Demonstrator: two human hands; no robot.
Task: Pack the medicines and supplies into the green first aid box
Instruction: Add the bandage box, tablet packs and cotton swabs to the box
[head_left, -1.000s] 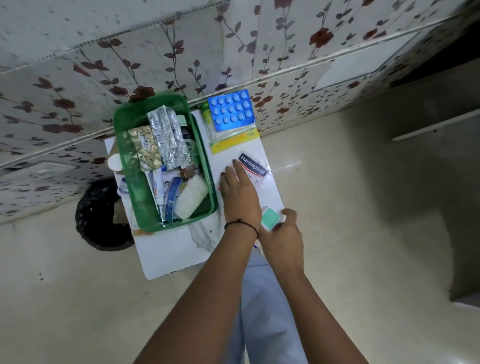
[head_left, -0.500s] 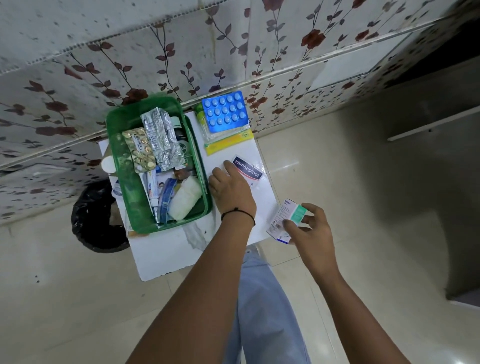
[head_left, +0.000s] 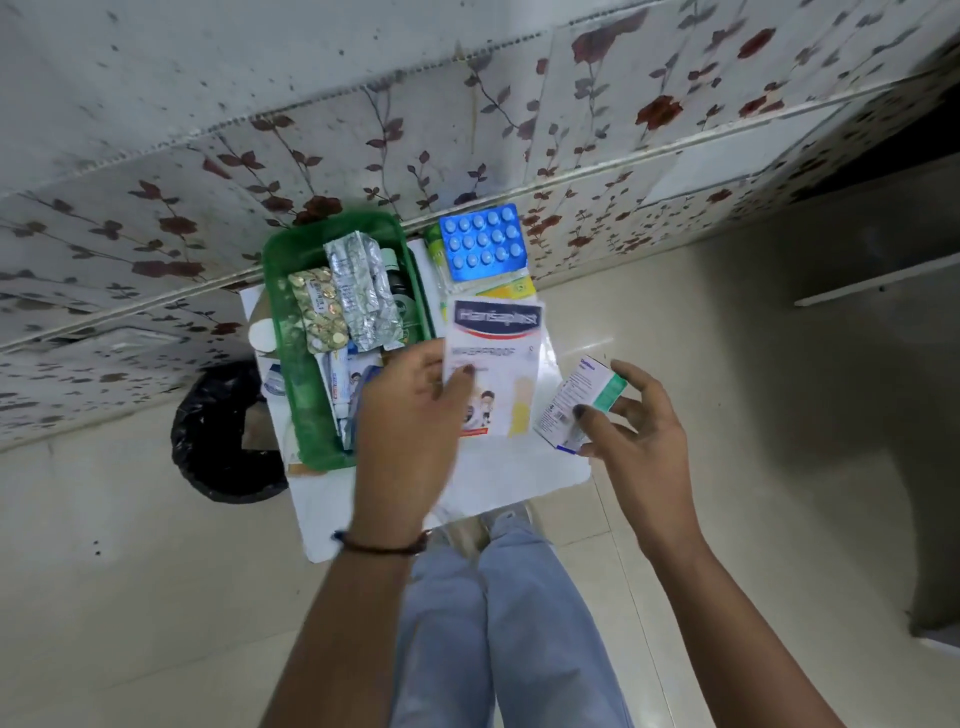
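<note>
The green first aid box (head_left: 283, 291) sits on a small white table (head_left: 524, 467), filled with a gold pill strip (head_left: 317, 317), a silver pill strip (head_left: 361, 291), tubes and a dark bottle. My left hand (head_left: 410, 415) holds a Hansaplast bandage packet (head_left: 493, 358) lifted above the table, right of the box. My right hand (head_left: 631, 421) grips a small white and green medicine carton (head_left: 579, 400) at the table's right edge. A blue blister pack (head_left: 483, 241) lies at the back on a yellow packet (head_left: 514, 288).
A floral tiled wall (head_left: 467, 104) rises right behind the table. A bin lined with a black bag (head_left: 218, 436) stands on the floor to the left. My legs in blue jeans (head_left: 498, 623) are below the table's near edge.
My left hand has picked the Hansaplast packet up off the table and raised it. My right hand has lifted the small carton away to the right.
</note>
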